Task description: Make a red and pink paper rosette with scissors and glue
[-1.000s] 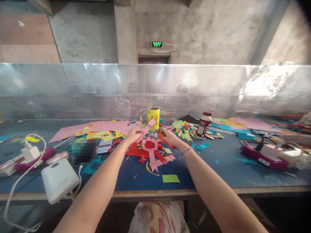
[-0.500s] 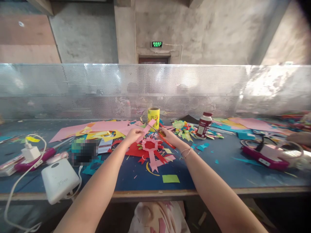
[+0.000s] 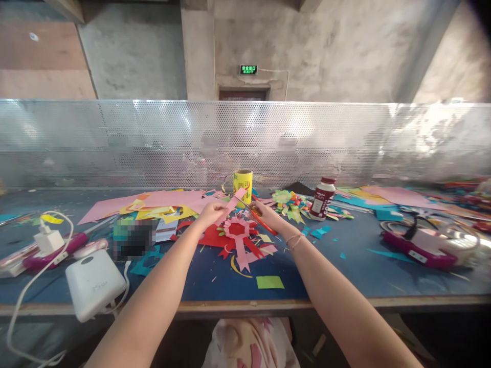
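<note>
My left hand [image 3: 213,212] pinches a strip of pink paper [image 3: 232,203] that slants up and to the right. In my right hand [image 3: 267,216] is a pair of scissors with red-orange handles [image 3: 264,222], its blades pointing left at the upper part of the strip. Whether the blades touch the paper I cannot tell. Below both hands lies a pink and red paper rosette [image 3: 241,243] with ribbon-like tails. Just behind the strip stands a yellow roll [image 3: 243,180]. A green paper rectangle [image 3: 270,282] rests near the table's front edge.
A dark red bottle with a white label [image 3: 322,199] stands right of my hands, beside a colourful paper flower cluster [image 3: 290,203]. Pink sheets [image 3: 126,204] and scraps lie at the left back. A white power bank [image 3: 95,285] with cables sits front left. A perforated metal screen [image 3: 245,133] closes off the back.
Both hands keep nearly the same place, with the pink strip and the scissors still held. At the far right, a blurred shape by the table's edge has moved out of view.
</note>
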`<action>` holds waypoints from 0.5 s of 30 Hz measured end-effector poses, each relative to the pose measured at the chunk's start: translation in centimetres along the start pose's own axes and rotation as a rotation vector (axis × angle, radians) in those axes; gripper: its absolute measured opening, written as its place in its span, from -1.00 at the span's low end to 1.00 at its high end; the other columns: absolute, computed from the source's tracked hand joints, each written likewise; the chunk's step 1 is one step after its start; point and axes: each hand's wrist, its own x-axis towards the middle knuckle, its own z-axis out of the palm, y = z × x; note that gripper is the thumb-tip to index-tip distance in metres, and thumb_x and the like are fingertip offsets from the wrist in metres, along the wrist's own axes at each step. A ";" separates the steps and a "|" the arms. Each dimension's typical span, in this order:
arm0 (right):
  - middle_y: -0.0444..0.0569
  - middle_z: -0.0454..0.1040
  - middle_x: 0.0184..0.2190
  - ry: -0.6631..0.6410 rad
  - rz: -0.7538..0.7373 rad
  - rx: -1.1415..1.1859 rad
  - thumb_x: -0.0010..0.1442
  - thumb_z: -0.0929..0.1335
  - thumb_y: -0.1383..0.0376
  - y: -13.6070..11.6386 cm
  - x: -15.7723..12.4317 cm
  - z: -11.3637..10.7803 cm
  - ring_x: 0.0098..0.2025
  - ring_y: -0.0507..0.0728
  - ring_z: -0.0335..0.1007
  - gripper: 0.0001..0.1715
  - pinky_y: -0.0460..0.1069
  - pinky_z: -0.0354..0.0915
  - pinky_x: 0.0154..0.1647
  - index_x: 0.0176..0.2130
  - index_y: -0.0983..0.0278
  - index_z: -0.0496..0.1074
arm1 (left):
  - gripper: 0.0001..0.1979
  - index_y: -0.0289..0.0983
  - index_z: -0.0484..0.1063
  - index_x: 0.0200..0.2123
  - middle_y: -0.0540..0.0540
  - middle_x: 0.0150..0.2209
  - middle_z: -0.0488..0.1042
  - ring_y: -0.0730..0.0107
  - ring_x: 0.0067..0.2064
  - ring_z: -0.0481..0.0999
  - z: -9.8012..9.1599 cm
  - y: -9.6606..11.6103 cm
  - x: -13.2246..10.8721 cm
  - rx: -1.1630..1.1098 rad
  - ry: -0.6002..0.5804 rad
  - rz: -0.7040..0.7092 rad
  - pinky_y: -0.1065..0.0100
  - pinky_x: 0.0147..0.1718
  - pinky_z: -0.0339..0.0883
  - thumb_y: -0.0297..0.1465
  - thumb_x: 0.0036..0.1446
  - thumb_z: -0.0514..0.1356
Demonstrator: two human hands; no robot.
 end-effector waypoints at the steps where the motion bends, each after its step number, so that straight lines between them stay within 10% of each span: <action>1: -0.08 0.39 -0.36 -0.001 -0.003 -0.001 0.01 0.33 0.03 0.0 0.0 0.0 -0.35 0.05 0.29 -0.51 -0.03 0.23 -0.32 -0.15 0.28 0.27 | -0.83 -0.32 0.54 -0.40 -0.14 -0.35 0.57 0.22 -0.25 0.52 0.0 0.0 0.0 -0.006 0.001 -0.002 0.28 -0.21 0.32 -0.39 -0.05 0.18; 10: 0.02 0.39 -0.26 0.002 -0.014 -0.085 0.04 0.32 0.00 0.1 0.0 -0.4 -0.26 0.12 0.33 -0.46 0.00 0.26 -0.25 -0.10 0.29 0.23 | -0.86 -0.30 0.53 -0.44 -0.10 -0.35 0.56 0.24 -0.21 0.49 -0.4 0.5 0.0 -0.026 0.149 -0.010 0.28 -0.15 0.29 -0.40 -0.05 0.17; 15: 0.24 0.35 -0.09 0.177 0.292 -0.415 0.08 0.29 0.05 1.9 0.0 -1.5 -0.01 0.29 0.27 -0.43 0.09 0.19 -0.07 -0.02 0.36 0.26 | -0.81 -0.31 0.53 -0.38 -0.13 -0.25 0.55 0.25 -0.14 0.47 -0.8 -0.1 0.0 -0.156 0.293 -0.085 0.31 -0.16 0.29 -0.35 -0.06 0.18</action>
